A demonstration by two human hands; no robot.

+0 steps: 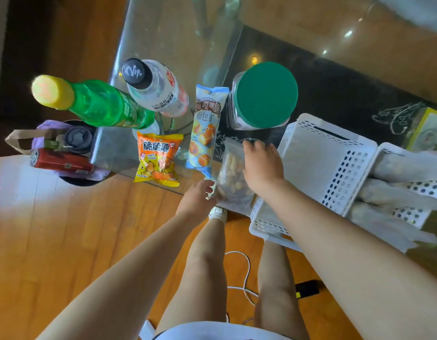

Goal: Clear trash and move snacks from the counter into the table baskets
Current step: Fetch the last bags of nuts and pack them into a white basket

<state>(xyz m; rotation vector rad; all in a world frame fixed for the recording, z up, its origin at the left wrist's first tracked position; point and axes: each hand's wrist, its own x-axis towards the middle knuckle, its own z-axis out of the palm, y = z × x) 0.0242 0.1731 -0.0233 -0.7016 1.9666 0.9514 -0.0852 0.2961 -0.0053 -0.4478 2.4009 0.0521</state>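
A clear bag of pale round snacks [231, 173] lies at the glass table's front edge. My right hand [261, 165] rests on its right side with fingers spread. My left hand [198, 197] pinches the bag's near left corner. Left of it lie a blue bread-cube packet [205, 128] and an orange chip packet [157, 159]. A white perforated basket [335, 155] stands right of the bag, with nothing visible inside. A second white basket [418, 187] beyond it holds pale wrapped packs.
A green bottle [99, 104], a clear bottle with a black cap [156, 87] and a green-lidded jar [261, 96] stand on the table. A bin [73, 153] with cups, a paper bag and a red can sits at the left. A white cable [247, 276] lies on the wooden floor.
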